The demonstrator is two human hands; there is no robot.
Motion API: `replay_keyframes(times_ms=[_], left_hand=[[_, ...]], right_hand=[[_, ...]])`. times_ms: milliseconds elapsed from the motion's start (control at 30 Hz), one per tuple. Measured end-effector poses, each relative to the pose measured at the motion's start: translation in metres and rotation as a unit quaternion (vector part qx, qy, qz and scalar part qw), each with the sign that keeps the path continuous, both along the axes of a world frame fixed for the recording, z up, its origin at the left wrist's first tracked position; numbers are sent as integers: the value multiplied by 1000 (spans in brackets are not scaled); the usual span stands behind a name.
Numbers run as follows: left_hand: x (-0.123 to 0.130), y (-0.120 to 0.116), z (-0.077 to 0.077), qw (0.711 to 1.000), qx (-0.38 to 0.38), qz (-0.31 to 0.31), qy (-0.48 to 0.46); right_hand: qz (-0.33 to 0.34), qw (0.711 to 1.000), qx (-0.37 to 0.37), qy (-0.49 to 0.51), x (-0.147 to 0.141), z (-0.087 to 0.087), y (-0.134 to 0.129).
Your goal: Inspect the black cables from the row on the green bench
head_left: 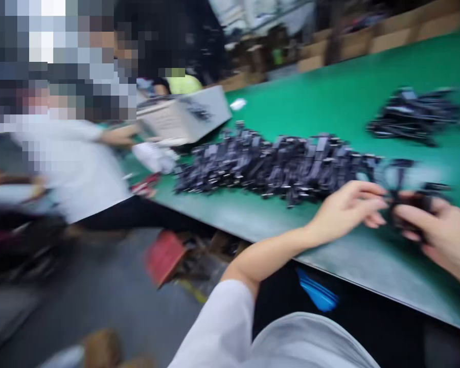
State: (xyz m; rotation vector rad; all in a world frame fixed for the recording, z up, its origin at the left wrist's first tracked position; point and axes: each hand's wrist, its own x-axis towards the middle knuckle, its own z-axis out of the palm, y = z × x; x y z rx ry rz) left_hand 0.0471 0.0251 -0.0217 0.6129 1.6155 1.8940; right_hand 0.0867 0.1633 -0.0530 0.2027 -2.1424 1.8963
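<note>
My right hand (pixel 440 230) is closed around a bundle of black cables (pixel 400 171) at the right, above the near part of the table. Loops and ends of the bundle stick up over the fingers, blurred. Just left of it is my left hand (pixel 354 207), fingers loosely bent and apart, the tips close to the cables; nothing shows between them. Whether those tips touch the bundle I cannot tell. A long heap of black cables with metal-looking ends (pixel 268 166) stretches leftward from my hands. Farther back at the right lies a smaller pile of black cables (pixel 417 115).
The green tabletop (pixel 310 97) runs diagonally, its front edge before me. A grey-white box (pixel 184 117) stands at the heap's left end. A person in a white shirt (pixel 84 168) works at the left. Beneath the table are a red object (pixel 164 257) and a blue one (pixel 317 291).
</note>
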Motion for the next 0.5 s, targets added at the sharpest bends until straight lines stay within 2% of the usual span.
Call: replay_keyframes(times_ms=[67, 133, 167, 267, 367, 500], left_hand=[[-1, 12, -14, 998, 47, -16, -35], [-5, 10, -19, 998, 60, -7, -35], [-5, 7, -19, 998, 61, -2, -32], [-1, 1, -14, 997, 64, 30, -21], [3, 3, -13, 996, 68, 57, -28], [3, 6, -14, 993, 71, 85, -51]], right_hand=[[-59, 990, -59, -116, 31, -3, 39], [-77, 971, -108, -197, 43, -2, 51], [-83, 968, -100, -215, 43, 0, 51], [-146, 970, 38, -191, 42, 4, 41], [-203, 957, 187, -87, 47, 2, 34], [-215, 926, 309, 43, 57, -7, 32]])
